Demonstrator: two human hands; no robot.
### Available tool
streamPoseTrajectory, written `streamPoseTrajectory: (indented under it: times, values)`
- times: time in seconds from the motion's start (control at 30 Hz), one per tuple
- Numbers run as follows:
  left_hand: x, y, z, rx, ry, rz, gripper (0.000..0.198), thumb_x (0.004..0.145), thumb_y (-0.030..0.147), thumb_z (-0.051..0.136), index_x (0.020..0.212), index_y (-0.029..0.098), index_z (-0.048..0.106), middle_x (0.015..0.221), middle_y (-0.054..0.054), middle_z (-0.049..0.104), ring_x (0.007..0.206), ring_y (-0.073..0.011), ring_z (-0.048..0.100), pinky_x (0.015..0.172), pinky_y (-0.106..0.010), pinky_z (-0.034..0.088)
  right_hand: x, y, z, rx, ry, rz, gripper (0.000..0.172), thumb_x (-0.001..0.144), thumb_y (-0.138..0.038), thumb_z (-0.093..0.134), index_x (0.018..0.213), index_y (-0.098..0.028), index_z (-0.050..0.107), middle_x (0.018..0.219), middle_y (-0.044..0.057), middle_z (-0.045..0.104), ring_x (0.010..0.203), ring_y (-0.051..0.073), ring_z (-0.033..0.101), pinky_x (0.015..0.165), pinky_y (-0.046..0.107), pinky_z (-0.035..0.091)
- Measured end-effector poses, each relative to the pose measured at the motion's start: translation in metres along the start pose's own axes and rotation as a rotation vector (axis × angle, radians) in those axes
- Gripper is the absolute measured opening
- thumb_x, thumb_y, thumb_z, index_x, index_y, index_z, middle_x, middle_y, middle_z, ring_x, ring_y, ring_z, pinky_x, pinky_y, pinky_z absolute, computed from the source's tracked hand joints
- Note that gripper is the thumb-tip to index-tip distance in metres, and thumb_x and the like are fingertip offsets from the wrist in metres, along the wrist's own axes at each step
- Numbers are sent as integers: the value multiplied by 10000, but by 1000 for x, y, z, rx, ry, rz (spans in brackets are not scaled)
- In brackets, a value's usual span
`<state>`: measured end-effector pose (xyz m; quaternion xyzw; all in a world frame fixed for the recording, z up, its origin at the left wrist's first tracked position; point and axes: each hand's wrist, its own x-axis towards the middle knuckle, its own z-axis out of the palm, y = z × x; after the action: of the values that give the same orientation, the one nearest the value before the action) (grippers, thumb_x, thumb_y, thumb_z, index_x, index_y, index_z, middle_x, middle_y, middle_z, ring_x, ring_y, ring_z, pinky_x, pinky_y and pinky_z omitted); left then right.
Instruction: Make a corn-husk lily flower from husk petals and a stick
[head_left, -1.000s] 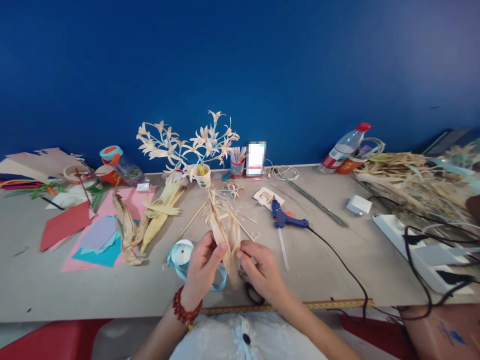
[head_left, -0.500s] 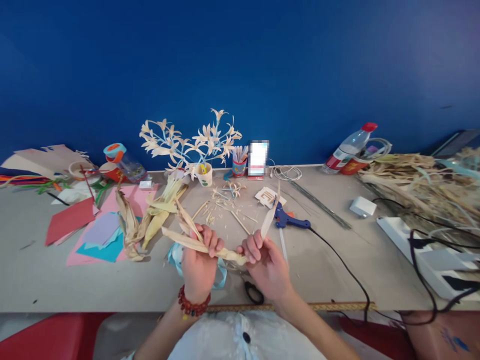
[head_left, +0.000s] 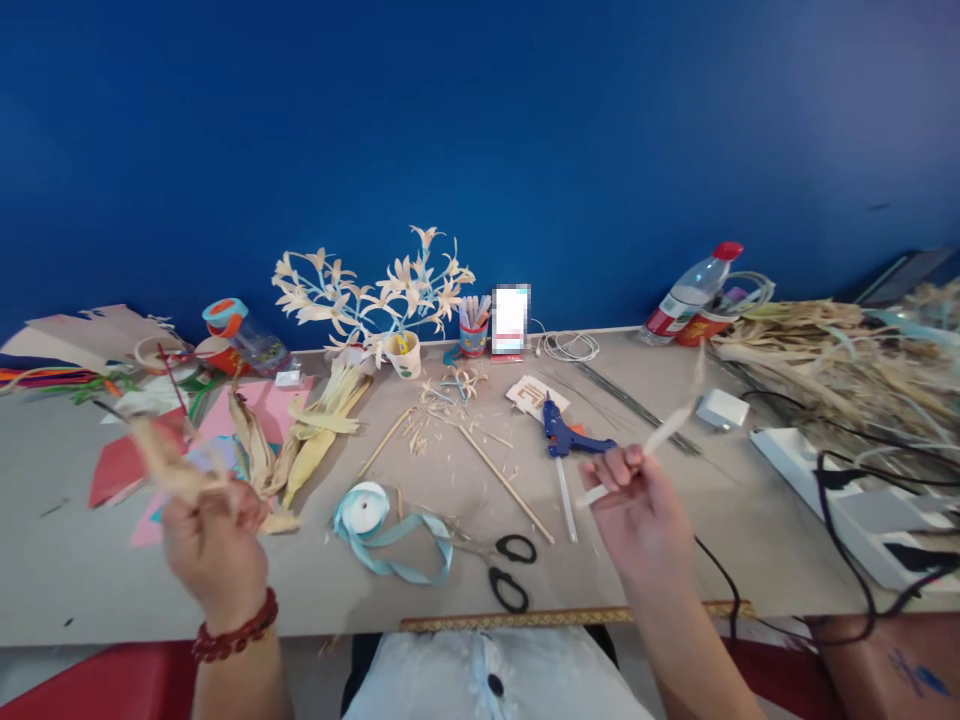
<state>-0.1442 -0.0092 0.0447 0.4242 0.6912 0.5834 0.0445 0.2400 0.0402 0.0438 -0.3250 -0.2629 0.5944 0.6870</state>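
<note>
My left hand [head_left: 217, 555], with a red bead bracelet on the wrist, is closed around a bunch of pale corn husk [head_left: 161, 462] and hangs over the coloured paper at the left. Motion blurs it. On the right, my right hand [head_left: 646, 520] pinches a narrow corn husk strip [head_left: 667, 428] that sticks out at both ends of the fist. Between the hands lie a roll of light blue ribbon [head_left: 364, 510], black-handled scissors [head_left: 516, 548] and a thin straw-coloured stalk [head_left: 504, 480]. Just left of my right hand is a blue glue gun [head_left: 559, 432].
Husk flowers [head_left: 409, 285] stand in a paper cup [head_left: 405, 356] at the back. More husks [head_left: 322, 430] lie left of centre. A plastic bottle [head_left: 694, 290], a dried husk pile [head_left: 810, 350] and a white power strip [head_left: 817, 500] with black cables occupy the right side.
My hands have moved apart, the left to the left and the right to the right. The husk that stretched between them is now separate pieces, one in each hand.
</note>
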Motion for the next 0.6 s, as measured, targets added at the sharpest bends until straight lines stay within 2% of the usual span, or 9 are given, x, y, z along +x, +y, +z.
streamPoseTrajectory:
  times: [0.07,0.1,0.17,0.27,0.33,0.4,0.47,0.53,0.6]
  values:
    - [2,-8,-1,214,-117,52,226,852,470,544,794,251,543,584,40,493,529,-159,455,521,-288,414,2,3,-1,35,-5,92,155,864,-387,607,765,-268,592,694,-32,475,655,146,504,836,370,509]
    - [0,-10,3,317,-224,97,203,822,449,595,837,247,580,670,15,575,612,-190,527,590,-321,453,2,8,1,68,2,133,139,847,-384,634,773,-268,610,733,-28,519,708,147,538,888,379,501]
    - [-4,-10,16,438,-398,192,275,806,420,622,1010,237,609,953,-60,668,870,-270,613,769,-397,490,-2,19,9,132,14,203,134,812,-376,685,769,-260,634,802,-21,583,789,149,577,942,383,490]
    - [-18,6,37,371,-372,269,325,833,377,614,1117,220,615,1194,-120,621,1153,-317,544,985,-454,415,-8,31,19,151,22,266,138,760,-340,754,767,-246,654,836,-20,615,780,143,584,879,355,516]
    - [-36,27,51,157,-408,235,256,859,330,599,1092,235,640,1149,-102,638,1107,-282,572,977,-416,426,-11,36,23,99,23,286,152,723,-297,790,758,-236,656,796,-27,606,710,130,566,773,305,525]
    - [-58,52,67,-79,-611,147,196,852,306,613,1027,252,686,1084,-88,668,998,-261,608,906,-376,457,-15,41,27,15,13,292,164,709,-276,802,744,-225,650,759,-29,600,669,124,552,682,261,502]
    - [-79,74,85,-290,-843,16,222,774,284,715,993,249,721,1041,-91,690,890,-249,619,793,-328,475,-19,45,31,-59,-6,292,171,717,-285,797,746,-217,643,745,-29,607,655,123,552,638,240,476]
    - [-96,87,100,-427,-957,-112,194,743,268,748,934,235,735,925,-75,703,809,-224,607,695,-286,452,-23,48,34,-111,-26,295,179,726,-291,793,751,-215,633,718,-38,605,621,114,541,608,228,456]
    - [-107,89,111,-462,-1046,-233,81,790,283,704,826,211,715,782,-40,684,676,-172,563,627,-260,415,-26,50,35,-142,-32,290,194,718,-289,801,751,-215,624,693,-48,597,601,107,532,601,221,450]
